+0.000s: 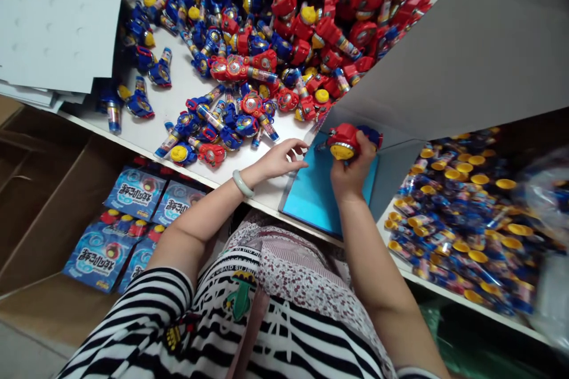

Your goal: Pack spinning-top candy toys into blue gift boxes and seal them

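Note:
My right hand (352, 172) is wrapped round a red toy (344, 137) with a round yellow part. A dark blue toy (372, 135) shows at the far side of the same hand, partly hidden by the fingers. Both are above the bright blue base (311, 195) of an open cardboard box. My left hand (284, 158), a pale bangle (243, 183) on its wrist, is just left of the box. Its fingers are apart and curved, with nothing in them. A heap of red and blue toys with clear tubes (235, 71) lies beyond it.
The box's tall grey panel (444, 65) rises at the right. Beyond it lie many yellow-capped tubes (462, 219) beside clear plastic (549, 189). White cardboard sheets (57, 35) are stacked at the left. Below the table edge, a carton (40, 249) holds blue printed boxes (98, 254).

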`<state>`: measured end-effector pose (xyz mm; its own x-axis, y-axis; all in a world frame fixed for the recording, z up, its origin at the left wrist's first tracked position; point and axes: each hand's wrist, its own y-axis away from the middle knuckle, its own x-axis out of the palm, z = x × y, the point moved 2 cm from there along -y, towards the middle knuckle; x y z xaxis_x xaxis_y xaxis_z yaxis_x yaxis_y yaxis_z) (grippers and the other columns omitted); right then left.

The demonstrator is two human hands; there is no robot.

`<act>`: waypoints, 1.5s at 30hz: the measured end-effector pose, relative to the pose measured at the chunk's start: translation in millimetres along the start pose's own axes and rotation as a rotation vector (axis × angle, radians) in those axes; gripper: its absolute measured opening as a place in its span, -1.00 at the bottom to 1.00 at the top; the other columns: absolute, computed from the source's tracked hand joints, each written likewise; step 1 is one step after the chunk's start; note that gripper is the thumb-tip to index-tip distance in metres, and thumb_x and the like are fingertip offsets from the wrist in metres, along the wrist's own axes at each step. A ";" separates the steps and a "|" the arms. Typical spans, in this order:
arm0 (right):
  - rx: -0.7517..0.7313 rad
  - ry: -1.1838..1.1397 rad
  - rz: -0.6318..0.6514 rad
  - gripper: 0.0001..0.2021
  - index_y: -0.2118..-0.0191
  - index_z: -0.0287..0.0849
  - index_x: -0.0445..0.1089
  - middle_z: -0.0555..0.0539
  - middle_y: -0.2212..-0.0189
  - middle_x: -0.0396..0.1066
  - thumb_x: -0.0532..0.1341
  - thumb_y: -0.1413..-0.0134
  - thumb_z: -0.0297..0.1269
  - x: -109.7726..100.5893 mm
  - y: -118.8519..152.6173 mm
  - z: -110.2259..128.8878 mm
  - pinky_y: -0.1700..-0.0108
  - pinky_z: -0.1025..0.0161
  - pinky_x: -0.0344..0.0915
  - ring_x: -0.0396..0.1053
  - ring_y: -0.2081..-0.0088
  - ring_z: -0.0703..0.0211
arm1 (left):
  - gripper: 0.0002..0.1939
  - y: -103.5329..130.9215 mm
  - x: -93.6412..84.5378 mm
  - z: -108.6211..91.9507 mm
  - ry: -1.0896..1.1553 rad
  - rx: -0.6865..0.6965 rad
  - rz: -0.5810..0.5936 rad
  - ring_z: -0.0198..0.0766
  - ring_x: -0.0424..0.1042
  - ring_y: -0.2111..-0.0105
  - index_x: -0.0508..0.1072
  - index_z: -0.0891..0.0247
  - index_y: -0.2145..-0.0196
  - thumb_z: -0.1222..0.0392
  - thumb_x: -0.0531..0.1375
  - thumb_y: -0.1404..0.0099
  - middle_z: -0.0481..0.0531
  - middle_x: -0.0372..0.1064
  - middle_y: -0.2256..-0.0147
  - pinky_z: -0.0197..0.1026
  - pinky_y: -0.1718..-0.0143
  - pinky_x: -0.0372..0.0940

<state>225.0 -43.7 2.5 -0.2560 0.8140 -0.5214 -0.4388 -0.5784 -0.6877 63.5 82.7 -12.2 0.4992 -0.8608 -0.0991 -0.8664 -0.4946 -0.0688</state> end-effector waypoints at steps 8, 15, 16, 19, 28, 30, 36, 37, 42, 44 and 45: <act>0.100 -0.020 0.072 -0.47 -0.20 -0.12 0.19 -0.24 -0.12 0.33 0.15 -0.09 -0.19 -7.3 -7.7 3.2 -0.20 -0.18 0.31 0.36 -0.16 -0.12 | -0.59 -0.7 1.0 -3.4 -0.001 0.005 -0.016 -0.33 0.41 0.25 0.41 0.29 0.07 0.30 0.38 -0.12 0.08 0.40 0.13 -0.31 0.26 0.35; 0.022 -0.038 0.045 -0.50 -0.20 -0.05 0.20 -0.20 -0.06 0.35 0.15 -0.11 -0.29 -12.2 -0.3 -4.3 -0.21 -0.11 0.30 0.38 -0.10 -0.06 | -0.58 0.6 1.4 -6.1 0.002 -0.019 -0.009 -0.38 0.40 0.34 0.39 0.29 0.06 0.30 0.36 -0.13 0.07 0.39 0.13 -0.31 0.30 0.35; 0.007 -0.047 -0.006 -0.49 -0.21 -0.07 0.18 -0.21 -0.06 0.34 0.14 -0.11 -0.30 -10.3 0.6 -4.2 -0.21 -0.12 0.30 0.38 -0.09 -0.06 | -0.58 0.7 1.3 -6.4 0.009 -0.020 -0.011 -0.39 0.39 0.35 0.39 0.29 0.06 0.31 0.36 -0.13 0.06 0.38 0.14 -0.31 0.30 0.35; -0.001 -0.048 -0.003 -0.48 -0.20 -0.10 0.18 -0.22 -0.04 0.34 0.14 -0.07 -0.29 -2.0 3.1 -3.5 -0.22 -0.16 0.28 0.38 -0.09 -0.07 | -0.59 0.6 1.0 -6.2 0.026 -0.011 -0.010 -0.40 0.38 0.35 0.39 0.28 0.07 0.31 0.36 -0.13 0.05 0.38 0.14 -0.32 0.30 0.34; 0.207 -0.028 0.198 -0.43 -0.25 -0.17 0.14 -0.29 -0.16 0.35 0.11 -0.07 -0.31 15.8 8.4 -7.8 -0.16 -0.06 0.37 0.41 -0.12 -0.04 | -0.60 6.2 -1.1 -11.1 -0.093 0.054 0.012 -0.35 0.39 0.34 0.40 0.26 0.03 0.15 0.36 -0.20 0.08 0.38 0.13 -0.27 0.27 0.35; 0.236 -0.016 0.213 -0.39 -0.29 -0.19 0.10 -0.33 -0.15 0.36 0.12 -0.09 -0.30 14.5 4.2 -9.1 -0.06 -0.07 0.42 0.47 -0.04 -0.09 | -0.66 2.3 -26.4 -19.0 -0.253 0.140 -0.070 -0.26 0.41 0.27 0.44 0.25 0.07 0.08 0.33 -0.26 0.10 0.39 0.15 -0.19 0.17 0.36; 0.303 -0.007 0.285 -0.16 -0.42 -0.27 -0.12 -0.39 0.07 0.51 0.21 -0.09 -0.17 11.2 -2.0 -6.0 0.23 -0.14 0.49 0.54 0.35 -0.15 | -0.49 -33.8 -125.7 -21.6 -0.664 0.014 -0.628 0.19 0.26 -0.13 0.41 0.27 0.08 0.01 0.44 -0.10 0.24 0.32 0.10 0.10 -0.17 0.18; 0.309 0.015 0.311 -0.11 -0.44 -0.30 -0.17 -0.40 0.09 0.52 0.23 -0.07 -0.16 8.7 0.6 -3.1 0.25 -0.15 0.49 0.53 0.37 -0.15 | -0.45 -41.0 -130.9 -18.7 -0.701 -0.063 -0.629 0.23 0.27 -0.12 0.40 0.29 0.09 -0.01 0.46 -0.06 0.26 0.31 0.10 0.13 -0.16 0.18; 0.305 0.121 0.421 -0.07 -0.45 -0.25 -0.18 -0.41 -0.07 0.46 0.27 -0.08 -0.13 -33.4 20.7 19.0 0.19 -0.15 0.52 0.55 0.18 -0.21 | -0.53 -53.1 -127.1 -23.1 -0.753 -0.188 -0.568 0.16 0.40 0.02 0.39 0.32 0.20 0.01 0.43 -0.05 0.25 0.32 0.12 0.13 -0.10 0.26; 0.258 0.032 0.326 -0.22 -0.42 -0.12 -0.03 -0.29 -0.10 0.45 0.25 -0.14 -0.12 -56.6 20.9 32.3 0.07 -0.12 0.52 0.53 0.06 -0.13 | -0.62 -45.4 -123.7 -36.7 -0.601 -0.061 -0.564 0.02 0.41 0.06 0.38 0.27 0.20 0.08 0.38 -0.10 0.17 0.34 0.14 0.03 -0.06 0.31; 0.242 -0.044 0.264 -0.31 -0.37 -0.06 0.07 -0.23 -0.08 0.47 0.24 -0.17 -0.13 -65.2 17.8 40.1 0.02 -0.10 0.50 0.52 0.03 -0.08 | -0.66 -40.0 -120.3 -44.9 -0.479 0.011 -0.527 -0.06 0.42 0.08 0.38 0.24 0.18 0.08 0.35 -0.14 0.13 0.36 0.16 -0.02 -0.02 0.34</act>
<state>199.3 -105.0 44.5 -0.4220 0.6429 -0.6392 -0.5425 -0.7440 -0.3901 37.7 200.6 47.0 0.8036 -0.3584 -0.4751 -0.5093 -0.8272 -0.2373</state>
